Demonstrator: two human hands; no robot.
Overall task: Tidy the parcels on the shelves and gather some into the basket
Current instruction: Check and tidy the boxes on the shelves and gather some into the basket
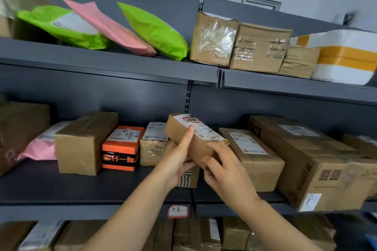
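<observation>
Left grip [177, 162] and right grip [225, 166] both curl around one small cardboard box [178, 131], tilted above the middle shelf [61, 187], left forefinger straight along its side.

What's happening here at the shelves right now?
A person holds a small box in both hands, tilted with its label up, in front of the middle shelf. The left hand grips its left side and the right hand grips its near end. An orange box and brown boxes stand on that shelf. Bags lie on the top shelf. No basket is in view.
</observation>
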